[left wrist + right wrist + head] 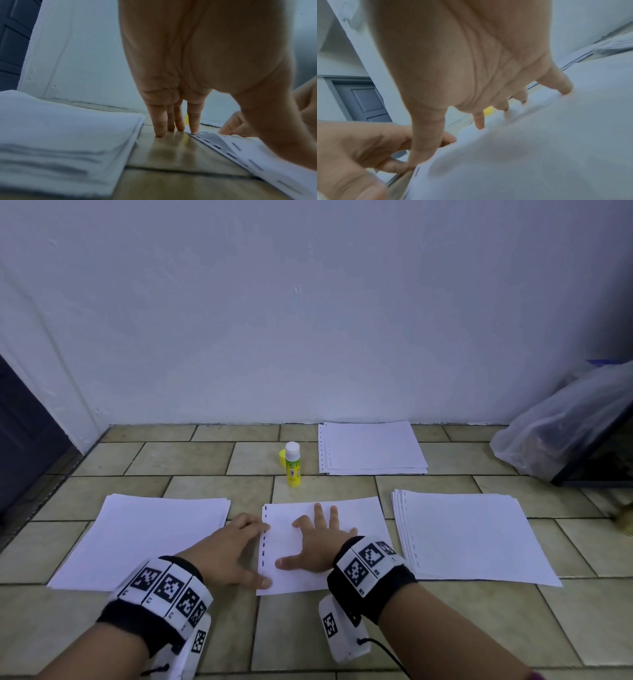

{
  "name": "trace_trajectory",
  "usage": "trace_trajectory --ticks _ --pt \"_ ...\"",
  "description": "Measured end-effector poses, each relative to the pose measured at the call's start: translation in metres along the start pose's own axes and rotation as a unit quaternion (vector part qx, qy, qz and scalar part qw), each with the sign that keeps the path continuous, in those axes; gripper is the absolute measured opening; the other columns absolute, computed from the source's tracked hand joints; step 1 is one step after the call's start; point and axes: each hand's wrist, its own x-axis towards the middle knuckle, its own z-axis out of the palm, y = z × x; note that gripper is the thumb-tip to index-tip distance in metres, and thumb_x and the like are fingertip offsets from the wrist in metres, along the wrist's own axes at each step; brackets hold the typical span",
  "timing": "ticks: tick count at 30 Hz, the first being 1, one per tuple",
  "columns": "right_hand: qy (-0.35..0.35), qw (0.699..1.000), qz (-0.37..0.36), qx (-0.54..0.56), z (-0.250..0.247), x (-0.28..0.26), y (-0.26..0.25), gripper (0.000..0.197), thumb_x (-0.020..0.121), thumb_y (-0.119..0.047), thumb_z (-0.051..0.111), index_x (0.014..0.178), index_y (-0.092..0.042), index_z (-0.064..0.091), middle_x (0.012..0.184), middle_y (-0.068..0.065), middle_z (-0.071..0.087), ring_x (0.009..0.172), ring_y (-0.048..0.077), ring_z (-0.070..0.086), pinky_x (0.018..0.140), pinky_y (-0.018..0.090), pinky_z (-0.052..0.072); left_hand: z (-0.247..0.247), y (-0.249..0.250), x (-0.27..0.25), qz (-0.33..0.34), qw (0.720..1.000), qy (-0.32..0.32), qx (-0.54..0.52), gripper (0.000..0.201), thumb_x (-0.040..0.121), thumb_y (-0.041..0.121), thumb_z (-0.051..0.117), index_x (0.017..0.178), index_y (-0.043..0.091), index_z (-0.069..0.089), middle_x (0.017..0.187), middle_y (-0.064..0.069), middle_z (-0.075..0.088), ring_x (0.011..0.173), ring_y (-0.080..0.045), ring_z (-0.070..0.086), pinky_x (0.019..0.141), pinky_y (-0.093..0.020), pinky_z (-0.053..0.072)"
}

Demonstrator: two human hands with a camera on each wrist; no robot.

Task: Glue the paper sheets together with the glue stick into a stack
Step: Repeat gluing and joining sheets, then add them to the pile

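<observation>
The centre paper sheets (356,515), punched along their left edge, lie on the tiled floor. My right hand (318,542) presses flat on them with its fingers spread; the right wrist view shows the right hand (479,102) with fingertips down on the sheet (539,148). My left hand (236,549) rests at the punched edge. Its straight fingers (176,127) touch the tile and the sheet's edge (223,146). The yellow glue stick (293,465) stands upright behind the sheets, white top up, with a yellow cap (282,457) beside it. Neither hand holds anything.
A white paper stack (147,539) lies to the left, another punched stack (469,539) to the right, and a third stack (371,446) near the wall. A clear plastic bag (565,419) sits at far right and a dark door (20,433) at far left.
</observation>
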Motion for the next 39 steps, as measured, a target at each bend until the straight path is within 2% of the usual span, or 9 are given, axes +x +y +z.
trace_trajectory --ticks 6,14,20,23,27,30,33,37,39 --pt "0.02 1.0 -0.004 -0.014 0.003 -0.002 -0.002 0.086 0.082 -0.059 0.06 0.148 -0.028 0.015 0.158 0.005 -0.019 0.144 0.034 -0.019 0.109 0.069 0.007 0.001 0.002 0.001 -0.002 1.0 0.011 0.018 0.091 0.077 0.041 0.076 0.149 0.025 0.024 0.149 0.013 0.018 0.133 -0.008 0.031 0.108 -0.019 0.031" --pt "0.025 1.0 0.008 0.007 0.001 -0.003 -0.005 0.069 0.09 -0.049 0.056 0.145 -0.028 0.021 0.159 0.005 -0.016 0.144 0.034 -0.019 0.109 0.07 0.008 -0.001 0.006 0.002 -0.011 0.999 0.003 0.033 0.091 0.077 0.039 0.076 0.149 0.023 0.023 0.149 0.011 0.018 0.133 -0.01 0.032 0.108 -0.022 0.033" --pt "0.035 0.998 0.023 -0.043 -0.002 -0.008 -0.012 0.074 0.089 -0.046 0.059 0.147 -0.025 0.017 0.159 0.011 -0.013 0.143 0.038 -0.021 0.107 0.069 0.013 0.0 0.006 0.001 -0.015 0.999 -0.001 0.029 0.094 0.076 0.037 0.078 0.15 0.021 0.021 0.15 0.01 0.015 0.136 -0.011 0.029 0.111 -0.024 0.031" --pt "0.053 0.996 0.017 -0.07 -0.004 -0.01 -0.012 0.077 0.085 -0.05 0.063 0.145 -0.025 0.02 0.157 0.012 -0.01 0.144 0.037 -0.01 0.107 0.064 0.023 0.001 0.006 0.001 -0.016 0.999 -0.006 0.031 0.098 0.076 0.04 0.077 0.151 0.019 0.017 0.151 0.011 0.012 0.137 -0.01 0.025 0.112 -0.023 0.029" --pt "0.073 0.996 0.011 -0.051 -0.004 -0.01 -0.012 0.073 0.083 -0.05 0.065 0.14 -0.026 0.027 0.147 0.01 0.017 0.136 0.033 0.015 0.101 0.056 0.035 0.001 0.007 -0.001 -0.015 0.999 -0.012 0.029 0.096 0.08 0.039 0.074 0.152 0.018 0.014 0.152 0.011 0.01 0.138 -0.009 0.023 0.112 -0.022 0.028" --pt "0.078 0.996 0.007 -0.048 -0.004 -0.009 -0.011 0.065 0.087 -0.048 0.061 0.138 -0.025 0.029 0.144 0.01 0.022 0.135 0.032 0.018 0.1 0.056 0.036 -0.002 0.007 -0.001 -0.015 0.999 -0.002 0.031 0.088 0.085 0.038 0.068 0.152 0.018 0.014 0.153 0.01 0.011 0.137 -0.009 0.026 0.111 -0.022 0.029" --pt "0.086 0.995 0.01 -0.051 -0.002 -0.008 -0.011 0.065 0.086 -0.047 0.062 0.138 -0.025 0.03 0.141 0.009 0.025 0.132 0.031 0.021 0.097 0.053 0.038 -0.002 0.011 -0.001 -0.013 1.0 0.004 0.028 0.088 0.086 0.043 0.065 0.153 0.022 0.012 0.155 0.009 0.009 0.137 -0.01 0.027 0.11 -0.023 0.031" --pt "0.096 0.994 0.018 -0.057 -0.003 -0.007 -0.012 0.073 0.085 -0.049 0.063 0.14 -0.018 0.025 0.141 0.008 0.024 0.133 0.029 0.021 0.099 0.053 0.038 0.003 0.021 0.003 -0.005 0.992 0.002 0.127 0.099 0.08 0.053 0.068 0.154 0.025 0.008 0.159 0.01 -0.012 0.144 -0.016 0.015 0.113 -0.03 0.029" --pt "0.086 0.994 0.027 -0.062 -0.005 -0.007 -0.013 0.077 0.085 -0.049 0.063 0.142 -0.016 0.022 0.144 0.008 0.022 0.135 0.03 0.019 0.1 0.054 0.037 0.003 0.024 0.005 -0.012 0.987 -0.002 0.16 0.1 0.081 0.054 0.067 0.154 0.023 0.006 0.16 0.009 -0.004 0.145 -0.016 0.011 0.114 -0.031 0.026"
